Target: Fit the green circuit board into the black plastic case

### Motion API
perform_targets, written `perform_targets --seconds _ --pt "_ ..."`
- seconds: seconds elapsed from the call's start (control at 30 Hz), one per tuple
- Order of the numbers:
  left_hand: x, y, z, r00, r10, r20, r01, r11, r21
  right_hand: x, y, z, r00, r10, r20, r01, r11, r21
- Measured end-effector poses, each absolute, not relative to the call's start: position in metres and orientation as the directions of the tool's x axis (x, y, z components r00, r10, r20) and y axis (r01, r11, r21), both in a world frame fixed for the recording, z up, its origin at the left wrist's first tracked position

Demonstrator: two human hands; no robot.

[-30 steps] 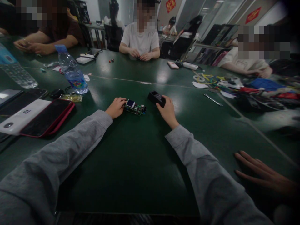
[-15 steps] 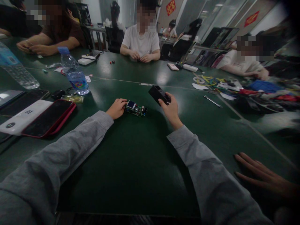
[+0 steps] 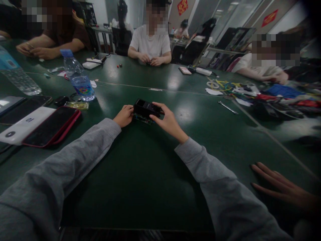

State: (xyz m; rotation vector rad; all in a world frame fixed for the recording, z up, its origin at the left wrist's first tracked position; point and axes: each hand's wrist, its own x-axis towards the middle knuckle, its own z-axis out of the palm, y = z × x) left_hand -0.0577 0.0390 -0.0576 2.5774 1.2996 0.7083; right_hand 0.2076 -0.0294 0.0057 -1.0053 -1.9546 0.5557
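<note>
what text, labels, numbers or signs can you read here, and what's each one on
"10" or "01", on the white device at the left; which way up it reads is unclear.
Black case: small light marks, too small to read.
Nearer-center bottle: colored label, too blurred.
Far-left bottle: blue label, too blurred.
Two red wall signs: gold markings, too blurred.

At twelve o'clock, a black boxy case point(image 3: 145, 108), windowed toward ten o'clock, covers most of a green circuit board point(image 3: 143, 119), its populated edge peeking out toward six.
</note>
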Motion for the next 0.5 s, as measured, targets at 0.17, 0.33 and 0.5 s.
perform_targets --seconds 0.17,0.33,0.5 --pt "-0.058 0.039 -0.057 0.502 0.794 0.342 0.713 -0.604 0.356 0.213 -0.025 0.005 -0.369 0.804 0.466 0.447 0.593 -0.670" --pt "-0.057 0.037 -0.056 0.499 0.801 0.329 0.721 -0.595 0.354 0.216 -0.025 -0.008 -0.477 0.780 0.405 0.511 0.621 -0.595" --pt "-0.057 0.034 -0.052 0.485 0.823 0.296 0.743 -0.566 0.356 0.215 -0.027 -0.016 -0.490 0.794 0.360 0.574 0.604 -0.552"
